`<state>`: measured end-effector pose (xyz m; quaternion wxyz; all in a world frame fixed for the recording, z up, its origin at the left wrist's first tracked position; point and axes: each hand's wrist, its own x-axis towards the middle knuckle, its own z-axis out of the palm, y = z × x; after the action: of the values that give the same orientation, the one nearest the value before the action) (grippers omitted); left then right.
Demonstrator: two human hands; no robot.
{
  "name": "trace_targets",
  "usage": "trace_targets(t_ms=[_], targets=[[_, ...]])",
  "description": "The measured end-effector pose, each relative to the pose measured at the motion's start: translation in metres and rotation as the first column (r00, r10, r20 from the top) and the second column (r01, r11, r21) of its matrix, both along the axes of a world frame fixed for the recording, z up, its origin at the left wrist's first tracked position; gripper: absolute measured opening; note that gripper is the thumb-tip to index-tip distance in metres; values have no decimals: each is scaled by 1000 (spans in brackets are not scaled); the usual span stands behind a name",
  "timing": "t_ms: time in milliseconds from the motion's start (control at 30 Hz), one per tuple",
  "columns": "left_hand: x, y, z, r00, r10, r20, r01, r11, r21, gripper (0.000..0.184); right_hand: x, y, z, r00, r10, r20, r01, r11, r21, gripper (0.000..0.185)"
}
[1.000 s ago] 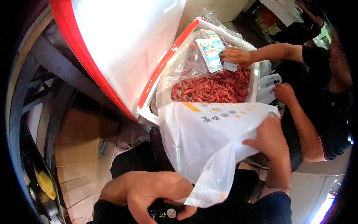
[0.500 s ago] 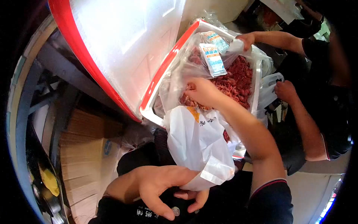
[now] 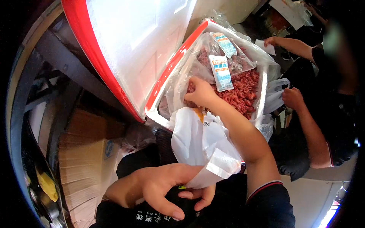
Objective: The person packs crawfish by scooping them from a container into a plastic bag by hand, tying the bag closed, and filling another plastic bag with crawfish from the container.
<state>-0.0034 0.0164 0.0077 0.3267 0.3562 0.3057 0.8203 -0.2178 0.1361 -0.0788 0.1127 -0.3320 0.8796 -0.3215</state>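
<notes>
My left hand (image 3: 167, 190) holds the rim of a white plastic bag (image 3: 197, 140), part of its fingers hidden behind the plastic. The bag hangs against the near side of a white foam box (image 3: 262, 87) with a red edge. Inside the box, lined with clear plastic, lies a heap of red crayfish (image 3: 241, 91). My right hand (image 3: 203, 93) reaches in at the left of the heap, its fingers curled round a bit of the crayfish. Two ice packs, a near one (image 3: 221, 74) and a far one (image 3: 224, 43), rest on the heap and liner.
The box's white lid (image 3: 129, 38) stands up at the left. Across the box, a co-worker's one hand (image 3: 292, 98) grips a white bag (image 3: 275, 93); the other (image 3: 270, 41) has a white sheet-like piece. A cardboard box (image 3: 81, 152) sits at the lower left.
The co-worker's upper hand has left the box liner and moved away to the right. My right hand's fingers have curled further into the crayfish. My left hand stays with the bag.
</notes>
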Motion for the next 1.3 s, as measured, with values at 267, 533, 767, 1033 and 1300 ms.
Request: trace_targets(t_ms=[267,533,767,1033,1300], targets=[[6,7,5,970,106,220,-137,982,128,61,-31,33,-18,883,-169,437,277,941,-196,38],[4,13,1,979,114,169,-120,993,21,74,2,-19,-14,981,-191,20,188,977,99,44],[4,5,0,966,147,213,-182,971,155,67,-26,25,-18,929,-325,180,333,943,-20,36],[4,10,5,955,163,247,-203,968,145,68,-15,9,-6,909,-181,374,194,981,4,24],[-2,13,0,974,132,186,-150,985,87,80,-8,-25,1,944,-227,239,195,969,150,49]])
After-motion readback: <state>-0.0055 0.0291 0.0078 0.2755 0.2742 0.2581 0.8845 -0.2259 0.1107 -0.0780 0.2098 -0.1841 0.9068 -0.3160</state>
